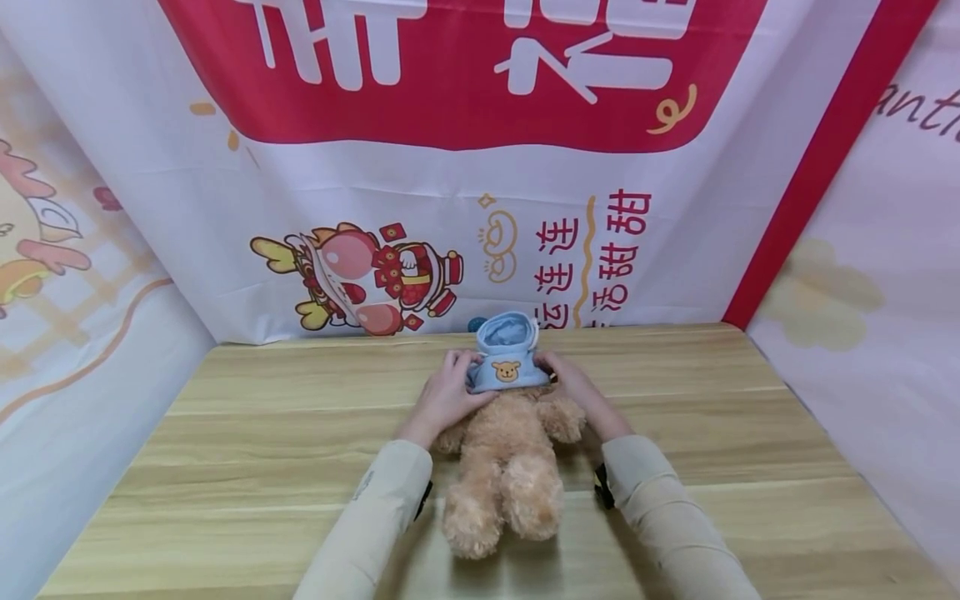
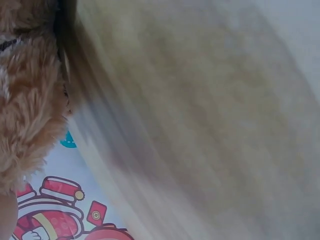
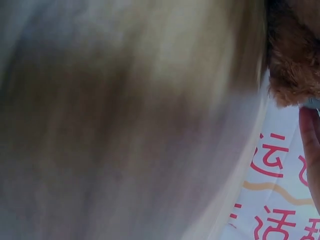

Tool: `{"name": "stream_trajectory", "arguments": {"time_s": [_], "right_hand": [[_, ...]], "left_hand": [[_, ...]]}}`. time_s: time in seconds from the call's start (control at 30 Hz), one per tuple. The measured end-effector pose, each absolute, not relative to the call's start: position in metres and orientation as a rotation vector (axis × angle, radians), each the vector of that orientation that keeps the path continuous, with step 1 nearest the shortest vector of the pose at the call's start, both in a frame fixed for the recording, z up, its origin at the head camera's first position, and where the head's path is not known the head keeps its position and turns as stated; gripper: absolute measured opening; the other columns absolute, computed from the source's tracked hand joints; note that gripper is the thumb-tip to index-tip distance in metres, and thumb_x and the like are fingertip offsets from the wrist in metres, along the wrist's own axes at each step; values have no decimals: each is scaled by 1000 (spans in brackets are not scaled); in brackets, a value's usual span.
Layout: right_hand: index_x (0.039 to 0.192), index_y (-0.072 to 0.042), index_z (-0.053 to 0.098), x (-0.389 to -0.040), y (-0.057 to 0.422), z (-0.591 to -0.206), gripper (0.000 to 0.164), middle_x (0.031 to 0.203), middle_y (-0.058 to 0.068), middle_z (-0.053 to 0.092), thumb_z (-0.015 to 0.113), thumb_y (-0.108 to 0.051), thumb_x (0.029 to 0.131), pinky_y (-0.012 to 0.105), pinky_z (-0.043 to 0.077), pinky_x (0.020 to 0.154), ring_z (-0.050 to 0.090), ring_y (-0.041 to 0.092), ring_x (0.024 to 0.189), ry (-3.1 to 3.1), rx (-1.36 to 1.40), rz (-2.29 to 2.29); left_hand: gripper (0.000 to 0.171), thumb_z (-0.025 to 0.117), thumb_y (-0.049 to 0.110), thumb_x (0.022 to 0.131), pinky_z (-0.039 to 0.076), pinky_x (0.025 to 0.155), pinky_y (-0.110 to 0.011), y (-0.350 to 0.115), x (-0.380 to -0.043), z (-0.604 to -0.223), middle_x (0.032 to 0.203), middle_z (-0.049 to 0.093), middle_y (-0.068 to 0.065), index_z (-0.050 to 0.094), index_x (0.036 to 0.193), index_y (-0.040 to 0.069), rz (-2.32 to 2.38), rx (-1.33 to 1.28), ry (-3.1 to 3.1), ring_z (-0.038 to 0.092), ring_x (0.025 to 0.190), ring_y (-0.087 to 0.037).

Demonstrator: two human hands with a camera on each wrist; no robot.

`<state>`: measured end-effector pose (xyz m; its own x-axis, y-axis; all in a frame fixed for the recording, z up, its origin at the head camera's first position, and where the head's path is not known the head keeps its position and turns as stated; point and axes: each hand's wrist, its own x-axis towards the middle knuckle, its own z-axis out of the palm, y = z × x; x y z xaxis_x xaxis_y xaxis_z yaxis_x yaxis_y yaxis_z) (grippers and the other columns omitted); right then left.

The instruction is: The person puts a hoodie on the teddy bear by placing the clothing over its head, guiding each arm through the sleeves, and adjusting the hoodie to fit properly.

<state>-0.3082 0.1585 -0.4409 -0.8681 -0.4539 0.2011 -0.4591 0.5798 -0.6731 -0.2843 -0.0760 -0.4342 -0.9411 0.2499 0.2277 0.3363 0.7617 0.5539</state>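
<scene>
A pale wood-grained worktop (image 1: 285,433) — streaked side to side — carries a tan plush bear (image 1: 508,433), lying stretched out midway between the two sides.

Cream sleeves (image 1: 369,517), black wrist bands (image 1: 604,487)

Printed cloths (image 1: 450,179) around a wood-grain table (image 1: 225,475) suggest a booth.

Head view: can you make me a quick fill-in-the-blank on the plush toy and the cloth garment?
1. The cloth garment held by the left hand and right hand is ____ in colour.
2. The patch on the garment shows the face of a ____.
3. The plush toy lies with its feet pointing ____ the person, not away.

Missing words: blue; bear; toward.
</scene>
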Motion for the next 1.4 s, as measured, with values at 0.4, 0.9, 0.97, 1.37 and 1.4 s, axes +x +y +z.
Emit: {"name": "stream_trajectory", "arguments": {"time_s": [0.4,0.9,0.97,1.37,1.4], "right_hand": [[68,-9,43,-299,148,-433,26,69,3,45,63,7,65,25,35,61,43,17,67,-2855,539,1055],[135,-3,48,-291,155,-420,56,130,26,42,69,-2,83,57,40,103,46,42,120,-2741,839,1192],[128,0,53,-290,154,-421,48,130,28,42,68,0,83,58,40,102,46,43,120,-2722,850,1231],[92,3,57,-297,153,-433,27,114,26,47,68,14,70,53,48,89,50,41,106,-2648,759,1346],[91,2,56,-298,154,-434,27,113,26,47,68,14,69,53,48,88,50,40,105,-2645,750,1348]], "left_hand": [[58,74,38,81,51,90,-41,-79,-284,-432,131,59,-7,53,131,15,-879,-481,-2863,61,110,-23],[51,55,42,95,42,105,-46,-86,-281,-427,138,54,-12,48,136,12,-1008,-523,-2901,52,127,-31],[45,52,38,97,42,105,-46,-87,-282,-429,137,54,-11,49,134,13,-1010,-518,-2902,52,126,-30],[24,41,31,102,48,77,-43,-91,-286,-445,93,57,-7,54,94,13,-931,-775,-2655,57,88,-24],[22,43,30,102,49,77,-43,-91,-286,-447,93,57,-7,54,93,13,-925,-791,-2640,58,89,-25]]}}
